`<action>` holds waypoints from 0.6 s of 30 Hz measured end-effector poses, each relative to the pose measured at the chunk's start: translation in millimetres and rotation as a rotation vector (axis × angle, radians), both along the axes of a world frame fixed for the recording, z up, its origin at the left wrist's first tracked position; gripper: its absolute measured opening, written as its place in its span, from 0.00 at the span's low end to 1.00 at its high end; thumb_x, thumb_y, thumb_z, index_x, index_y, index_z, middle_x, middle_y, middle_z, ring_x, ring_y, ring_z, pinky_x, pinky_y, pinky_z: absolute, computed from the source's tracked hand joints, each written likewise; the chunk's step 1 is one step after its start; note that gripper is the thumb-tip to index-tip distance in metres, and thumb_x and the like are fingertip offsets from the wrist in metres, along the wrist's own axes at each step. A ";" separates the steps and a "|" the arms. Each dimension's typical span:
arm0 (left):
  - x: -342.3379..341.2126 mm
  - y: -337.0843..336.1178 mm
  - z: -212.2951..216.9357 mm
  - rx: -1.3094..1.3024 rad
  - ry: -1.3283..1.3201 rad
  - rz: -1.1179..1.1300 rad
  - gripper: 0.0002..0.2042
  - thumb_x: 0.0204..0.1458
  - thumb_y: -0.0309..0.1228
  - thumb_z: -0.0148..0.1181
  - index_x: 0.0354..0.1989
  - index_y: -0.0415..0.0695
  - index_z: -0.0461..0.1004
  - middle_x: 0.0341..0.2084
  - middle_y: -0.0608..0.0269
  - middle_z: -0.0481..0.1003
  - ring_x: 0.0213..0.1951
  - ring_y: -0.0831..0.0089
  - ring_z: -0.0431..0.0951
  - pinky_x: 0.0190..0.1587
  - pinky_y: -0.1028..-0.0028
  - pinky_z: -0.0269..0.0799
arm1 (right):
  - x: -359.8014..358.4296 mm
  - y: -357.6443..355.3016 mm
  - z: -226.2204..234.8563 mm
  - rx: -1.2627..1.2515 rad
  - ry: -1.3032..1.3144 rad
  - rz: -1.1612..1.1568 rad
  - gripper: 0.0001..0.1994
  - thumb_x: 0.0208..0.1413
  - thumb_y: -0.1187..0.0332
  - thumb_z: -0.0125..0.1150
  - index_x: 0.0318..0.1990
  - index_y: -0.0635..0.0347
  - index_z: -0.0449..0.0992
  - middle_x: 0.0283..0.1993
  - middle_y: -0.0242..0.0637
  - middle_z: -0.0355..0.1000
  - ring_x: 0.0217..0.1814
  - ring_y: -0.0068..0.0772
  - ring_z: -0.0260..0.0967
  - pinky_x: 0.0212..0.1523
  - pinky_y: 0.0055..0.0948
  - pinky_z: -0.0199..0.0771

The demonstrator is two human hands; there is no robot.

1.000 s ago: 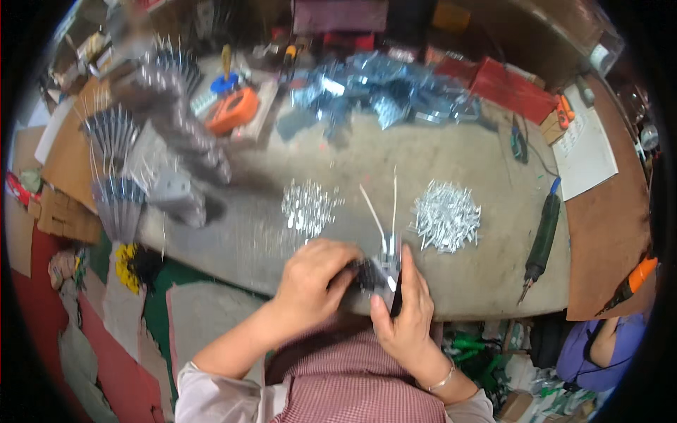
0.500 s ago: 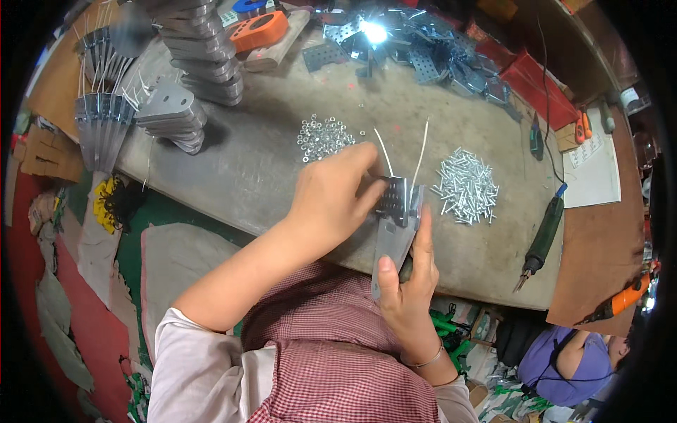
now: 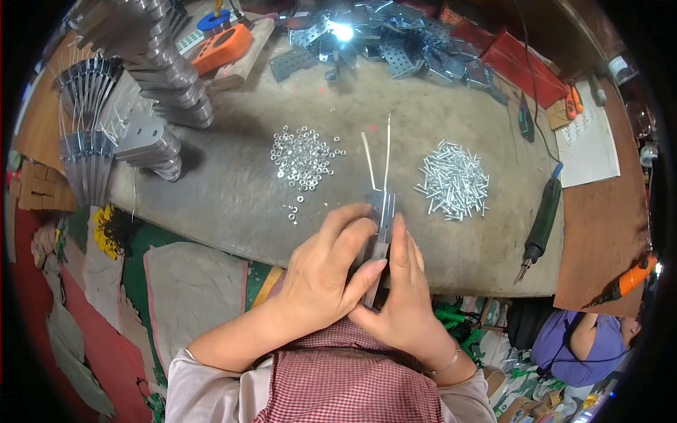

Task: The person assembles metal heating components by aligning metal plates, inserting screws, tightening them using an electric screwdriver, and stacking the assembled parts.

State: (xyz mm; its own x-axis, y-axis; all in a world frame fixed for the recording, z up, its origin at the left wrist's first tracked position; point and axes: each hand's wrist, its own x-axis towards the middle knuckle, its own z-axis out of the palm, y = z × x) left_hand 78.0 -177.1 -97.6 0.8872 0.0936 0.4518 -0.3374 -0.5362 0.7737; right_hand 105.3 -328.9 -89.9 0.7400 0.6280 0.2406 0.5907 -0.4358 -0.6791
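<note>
Both my hands hold one small metal bracket [image 3: 381,218] over the near edge of the grey workbench [image 3: 233,197]. Two thin wire prongs stick up from its far end. My left hand [image 3: 326,271] wraps the bracket from the left, thumb pressed against it. My right hand [image 3: 402,296] supports it from below and the right, fingers along its side. A pile of small nuts or washers [image 3: 302,156] lies just beyond my left hand. A pile of silver screws [image 3: 453,180] lies beyond my right hand.
Stacks of grey metal plates [image 3: 159,77] and upright wire-pronged pieces [image 3: 84,134] stand at the left. Loose perforated plates [image 3: 395,42] are heaped at the back. A green soldering-type tool [image 3: 539,225] lies at the right. Another person [image 3: 578,345] sits at the lower right.
The view has tilted down and closer, so the bench fills more of the frame. My hands have drawn the bracket nearer to my body and now enclose it more tightly.
</note>
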 end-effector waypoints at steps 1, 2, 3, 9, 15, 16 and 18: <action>-0.5 1.8 -2.4 0.005 0.004 0.005 0.19 0.47 0.31 0.62 0.46 0.39 0.66 0.48 0.47 0.68 0.34 0.52 0.76 0.35 0.64 0.73 | 6.3 -6.3 9.1 0.005 0.004 0.005 0.48 0.42 0.60 0.66 0.67 0.69 0.45 0.67 0.56 0.51 0.66 0.54 0.54 0.63 0.51 0.54; -0.7 3.7 -5.0 0.042 -0.017 0.018 0.19 0.47 0.32 0.61 0.46 0.39 0.66 0.46 0.47 0.68 0.33 0.53 0.75 0.34 0.64 0.73 | 17.3 -16.8 22.2 -0.085 -0.004 0.102 0.44 0.42 0.61 0.67 0.66 0.67 0.50 0.67 0.54 0.52 0.66 0.53 0.54 0.63 0.50 0.54; -0.9 6.0 -5.7 0.076 -0.044 0.025 0.19 0.47 0.33 0.61 0.46 0.39 0.66 0.45 0.48 0.69 0.32 0.54 0.75 0.34 0.65 0.72 | 27.5 -31.7 31.1 -0.179 -0.017 0.191 0.41 0.42 0.61 0.67 0.64 0.66 0.55 0.66 0.53 0.53 0.66 0.52 0.55 0.63 0.49 0.54; 2.3 4.3 -7.5 0.112 -0.119 0.018 0.21 0.45 0.33 0.63 0.46 0.39 0.66 0.43 0.48 0.71 0.33 0.55 0.75 0.34 0.65 0.71 | 114.0 -213.8 26.8 -0.654 -0.277 -0.844 0.29 0.48 0.65 0.63 0.59 0.63 0.65 0.51 0.50 0.69 0.55 0.47 0.66 0.55 0.38 0.64; 1.1 6.5 -7.1 0.080 -0.123 0.024 0.23 0.43 0.33 0.65 0.46 0.38 0.65 0.43 0.48 0.71 0.34 0.54 0.75 0.35 0.65 0.71 | 150.6 -211.9 26.2 -0.448 0.025 -0.862 0.34 0.48 0.64 0.62 0.63 0.65 0.59 0.32 0.43 0.71 0.32 0.31 0.70 0.35 0.30 0.72; 1.0 8.0 -5.3 0.069 -0.119 0.041 0.23 0.43 0.34 0.66 0.46 0.38 0.66 0.42 0.49 0.72 0.35 0.55 0.75 0.35 0.65 0.71 | 149.1 -208.5 21.2 -0.435 0.029 -0.846 0.34 0.48 0.64 0.62 0.63 0.65 0.59 0.32 0.43 0.71 0.32 0.31 0.70 0.35 0.30 0.72; 0.1 18.8 2.4 0.167 -0.104 0.098 0.21 0.43 0.34 0.66 0.44 0.38 0.67 0.40 0.50 0.73 0.35 0.55 0.75 0.35 0.65 0.71 | 131.5 -210.0 10.8 0.311 0.164 -0.810 0.33 0.49 0.64 0.61 0.63 0.68 0.58 0.34 0.39 0.68 0.30 0.24 0.67 0.31 0.21 0.69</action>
